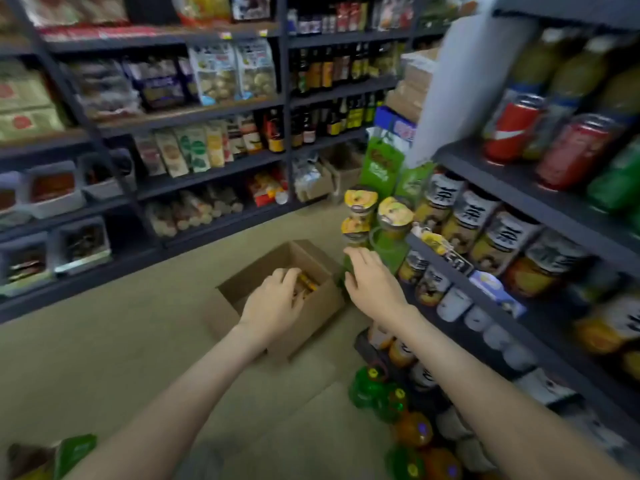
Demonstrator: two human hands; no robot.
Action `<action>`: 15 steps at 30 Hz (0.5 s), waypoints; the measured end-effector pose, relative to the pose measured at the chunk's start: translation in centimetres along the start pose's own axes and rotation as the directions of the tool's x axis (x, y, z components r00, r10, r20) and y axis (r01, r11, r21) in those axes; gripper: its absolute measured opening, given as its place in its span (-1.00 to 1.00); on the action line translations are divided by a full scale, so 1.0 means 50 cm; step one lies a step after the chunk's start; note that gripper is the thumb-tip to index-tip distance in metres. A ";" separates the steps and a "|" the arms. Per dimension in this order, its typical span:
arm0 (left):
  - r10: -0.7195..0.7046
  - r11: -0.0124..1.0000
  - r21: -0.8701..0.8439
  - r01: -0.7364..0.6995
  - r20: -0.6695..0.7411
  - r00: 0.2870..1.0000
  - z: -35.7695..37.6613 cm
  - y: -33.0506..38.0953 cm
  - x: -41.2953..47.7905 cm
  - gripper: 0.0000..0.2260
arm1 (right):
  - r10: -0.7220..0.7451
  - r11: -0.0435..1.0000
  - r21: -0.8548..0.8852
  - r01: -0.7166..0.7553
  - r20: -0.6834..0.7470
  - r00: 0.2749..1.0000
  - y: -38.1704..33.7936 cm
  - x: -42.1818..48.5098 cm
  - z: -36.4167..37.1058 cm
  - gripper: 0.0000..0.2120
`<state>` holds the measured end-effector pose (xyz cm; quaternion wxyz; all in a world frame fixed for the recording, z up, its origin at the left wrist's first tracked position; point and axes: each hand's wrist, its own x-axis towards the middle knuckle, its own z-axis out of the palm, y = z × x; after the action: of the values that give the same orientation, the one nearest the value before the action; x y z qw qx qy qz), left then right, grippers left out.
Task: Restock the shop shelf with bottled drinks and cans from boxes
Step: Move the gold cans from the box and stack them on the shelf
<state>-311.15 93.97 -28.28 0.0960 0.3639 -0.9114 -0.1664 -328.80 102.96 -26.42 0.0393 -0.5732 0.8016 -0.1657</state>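
An open brown cardboard box stands on the floor in front of me, with orange-labelled drinks inside. My left hand reaches into the box with fingers curled over those drinks; whether it grips one is blurred. My right hand hovers with relaxed fingers just right of the box, below a stack of yellow-lidded cups. On the right, the dark shelf carries rows of bottled tea and, one level up, red cans.
Green and orange bottles crowd the bottom right shelf level near my right forearm. Snack and sauce shelving lines the far wall. Cardboard boxes sit in the far corner. Beige floor lies left of the box.
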 end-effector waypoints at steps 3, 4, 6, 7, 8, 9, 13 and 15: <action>-0.154 0.988 0.020 0.153 0.068 0.986 0.011 -0.109 0.025 -0.58 | -0.054 0.998 0.023 0.053 0.070 0.996 -0.028 0.100 0.091 -0.56; -0.198 0.980 0.014 0.198 0.085 0.976 0.017 -0.142 0.037 -0.58 | -0.064 0.997 0.040 0.060 0.106 0.992 -0.032 0.134 0.123 -0.56; -0.274 0.961 0.011 0.275 0.133 0.953 0.034 -0.208 0.065 -0.58 | -0.071 0.996 0.067 0.059 0.186 0.980 -0.034 0.205 0.190 -0.55; -0.306 0.952 0.022 0.306 0.163 0.938 0.045 -0.242 0.085 -0.57 | -0.071 0.995 0.077 0.055 0.224 0.972 -0.031 0.243 0.227 -0.54; -0.336 0.941 0.032 0.336 0.190 0.923 0.058 -0.277 0.109 -0.57 | -0.070 0.995 0.090 0.048 0.262 0.963 -0.026 0.284 0.265 -0.53; -0.365 0.930 0.035 0.366 0.216 0.906 0.071 -0.311 0.138 -0.56 | -0.069 0.994 0.098 0.041 0.311 0.948 -0.018 0.327 0.303 -0.52; -0.469 0.872 0.034 0.488 0.336 0.817 0.146 -0.440 0.283 -0.58 | -0.047 0.996 0.094 0.000 0.499 0.865 0.024 0.505 0.457 -0.46; -0.519 0.835 0.048 0.548 0.399 0.756 0.197 -0.500 0.364 -0.58 | 0.008 0.996 0.069 -0.060 0.589 0.808 0.056 0.589 0.530 -0.41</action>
<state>-311.35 66.61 -45.77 -0.1285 0.5633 -0.7631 -0.2894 -334.63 70.47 -48.52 0.3122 -0.5797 0.7525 -0.0135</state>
